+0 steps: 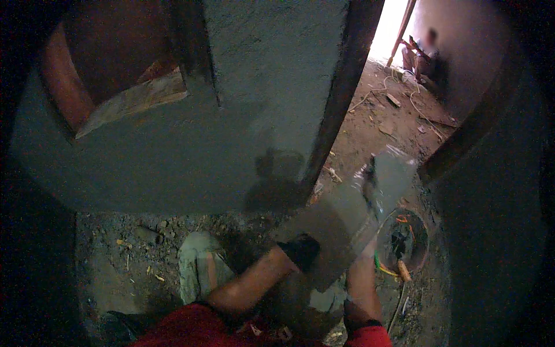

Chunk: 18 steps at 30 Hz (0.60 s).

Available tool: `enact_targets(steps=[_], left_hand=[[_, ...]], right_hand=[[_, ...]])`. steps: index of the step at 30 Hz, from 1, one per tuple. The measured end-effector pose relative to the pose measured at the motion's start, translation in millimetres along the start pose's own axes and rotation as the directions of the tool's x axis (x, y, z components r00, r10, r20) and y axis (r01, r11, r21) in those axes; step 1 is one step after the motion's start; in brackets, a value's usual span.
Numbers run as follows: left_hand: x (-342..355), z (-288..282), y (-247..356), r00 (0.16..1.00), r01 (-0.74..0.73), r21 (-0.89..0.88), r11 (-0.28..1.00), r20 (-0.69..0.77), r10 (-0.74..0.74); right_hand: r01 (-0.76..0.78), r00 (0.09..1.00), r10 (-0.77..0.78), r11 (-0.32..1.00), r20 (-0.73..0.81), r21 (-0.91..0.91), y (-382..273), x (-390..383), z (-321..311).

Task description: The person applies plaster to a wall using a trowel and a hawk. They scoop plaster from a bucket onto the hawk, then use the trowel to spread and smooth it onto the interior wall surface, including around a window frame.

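Observation:
My left hand (pixel 298 251), in a black glove, is at a flat grey board or tool (pixel 326 222) and appears to grip it; its fingers are not clear. My right hand (pixel 364 254) is smeared by motion along that grey piece's right side, where a second, pale grey blurred shape (pixel 393 173) reaches up and forward; I cannot make out what it is. Beside them on the right, a round bucket (pixel 419 237) holds dark material and a tool with a wooden handle (pixel 403 269). My pale grey-green clad knee (pixel 199 260) is below, left of my hands.
A plastered grey wall (pixel 266 69) with a framed opening (pixel 133 107) faces me. Right of it, a doorway leads to a dirt floor (pixel 381 127) with cables and scraps, where another person (pixel 425 52) squats against the far wall. Rubble (pixel 150 234) lies along the wall's foot.

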<state>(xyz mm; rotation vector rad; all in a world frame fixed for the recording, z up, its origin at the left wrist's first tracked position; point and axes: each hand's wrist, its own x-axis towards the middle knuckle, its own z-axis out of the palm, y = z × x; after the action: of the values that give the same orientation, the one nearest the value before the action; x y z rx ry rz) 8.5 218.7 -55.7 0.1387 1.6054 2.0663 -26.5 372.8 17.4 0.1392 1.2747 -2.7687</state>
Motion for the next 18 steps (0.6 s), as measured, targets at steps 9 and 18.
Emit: enact_targets(steps=[9,18], left_hand=[[-126,-53,33,0.916,0.024,-0.203,0.979,-0.389,-0.103],[-218,-118,55,0.827,-0.144,-0.002,0.990,-0.550,0.119]], right_hand=[[0.123,0.972,-0.146,0.984,0.187,0.130,20,13,91],[0.693,0.362,-0.742,-0.190,0.564,-0.695,-5,88,177]])
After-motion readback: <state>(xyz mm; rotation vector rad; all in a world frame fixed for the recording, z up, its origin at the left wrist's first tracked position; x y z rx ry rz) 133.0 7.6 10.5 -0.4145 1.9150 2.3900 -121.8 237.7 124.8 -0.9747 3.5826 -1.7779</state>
